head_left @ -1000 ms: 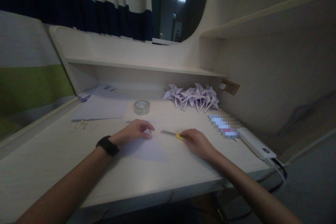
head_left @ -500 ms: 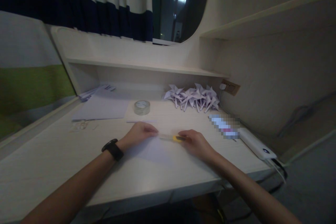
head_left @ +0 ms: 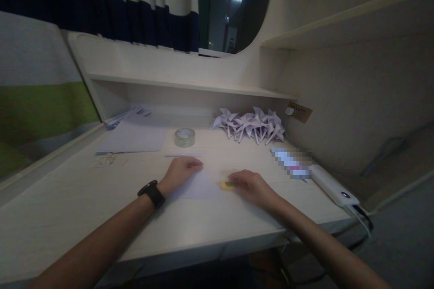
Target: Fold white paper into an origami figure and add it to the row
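My left hand (head_left: 181, 173), with a black watch on its wrist, is closed with its fingertips pinching the upper edge of a white sheet of paper (head_left: 200, 187). The paper lies on the desk, partly covered by that hand. To the right of the sheet, my right hand (head_left: 251, 185) grips a yellow utility knife (head_left: 228, 184). Its blade end points left toward the paper and is blurred. Just beyond the left hand lies a thin white paper stick (head_left: 183, 155). A roll of clear tape (head_left: 185, 137) stands behind the stick.
Several paper pinwheels (head_left: 251, 124) lie in a pile at the back right. A stack of paper (head_left: 135, 135) is at the back left, with small scraps (head_left: 105, 160) before it. A pixelated phone-like object (head_left: 290, 162) and a white power strip (head_left: 334, 185) lie at the right.
My right hand has drawn the knife slightly away from my left fingertips and a little toward me. The sheet has turned slightly on the desk under my left hand.
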{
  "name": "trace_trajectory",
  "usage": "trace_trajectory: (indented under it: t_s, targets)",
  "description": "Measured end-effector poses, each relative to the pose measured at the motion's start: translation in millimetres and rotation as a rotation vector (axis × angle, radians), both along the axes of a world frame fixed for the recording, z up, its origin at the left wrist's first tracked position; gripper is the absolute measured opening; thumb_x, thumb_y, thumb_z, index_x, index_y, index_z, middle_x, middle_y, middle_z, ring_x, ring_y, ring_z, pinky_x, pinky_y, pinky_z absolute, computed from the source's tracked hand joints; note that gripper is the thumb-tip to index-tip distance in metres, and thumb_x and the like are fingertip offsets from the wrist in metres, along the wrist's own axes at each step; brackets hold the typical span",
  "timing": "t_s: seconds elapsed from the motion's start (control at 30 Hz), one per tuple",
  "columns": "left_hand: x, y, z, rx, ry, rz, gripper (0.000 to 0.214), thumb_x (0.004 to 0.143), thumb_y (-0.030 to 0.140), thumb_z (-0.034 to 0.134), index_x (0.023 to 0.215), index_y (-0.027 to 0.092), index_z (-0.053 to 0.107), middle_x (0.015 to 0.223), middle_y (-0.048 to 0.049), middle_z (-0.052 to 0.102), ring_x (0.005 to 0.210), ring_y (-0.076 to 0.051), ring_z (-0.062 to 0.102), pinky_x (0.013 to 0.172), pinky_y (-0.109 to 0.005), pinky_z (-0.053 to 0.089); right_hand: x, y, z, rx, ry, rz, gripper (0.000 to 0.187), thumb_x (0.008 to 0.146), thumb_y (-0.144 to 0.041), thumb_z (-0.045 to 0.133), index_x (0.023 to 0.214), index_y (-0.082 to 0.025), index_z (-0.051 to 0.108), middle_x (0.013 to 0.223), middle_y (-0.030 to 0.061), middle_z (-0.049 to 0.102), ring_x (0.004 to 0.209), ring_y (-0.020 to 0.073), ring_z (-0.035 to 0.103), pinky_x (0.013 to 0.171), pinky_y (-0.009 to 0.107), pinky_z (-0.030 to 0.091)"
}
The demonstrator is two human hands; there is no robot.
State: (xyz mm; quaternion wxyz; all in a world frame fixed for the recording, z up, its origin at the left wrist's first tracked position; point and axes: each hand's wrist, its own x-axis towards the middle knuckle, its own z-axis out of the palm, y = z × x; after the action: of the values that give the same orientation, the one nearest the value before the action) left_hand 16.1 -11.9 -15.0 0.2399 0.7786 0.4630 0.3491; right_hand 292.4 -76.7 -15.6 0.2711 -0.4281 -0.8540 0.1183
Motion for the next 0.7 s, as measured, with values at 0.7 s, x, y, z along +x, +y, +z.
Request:
trace_trajectory:
  t_s: [0.7]
  targets:
    - [-2,-36,-0.1,0.379,0.524,-0.298,0.042,0.097,0.040,0.037,0.136,0.028,0.050,0.146,-0.0033,0.045,0.140,-0.027,0.028,0.114,-0.051,0.016,2,-5,5.7,-0.043,-0.077,0.077,0.036,0.080,-0.017,0.063,0.116,-0.019,0.064,0.108,0.0084,0.069,0.098,0.0210,0.063,0.087,0.036,0.048]
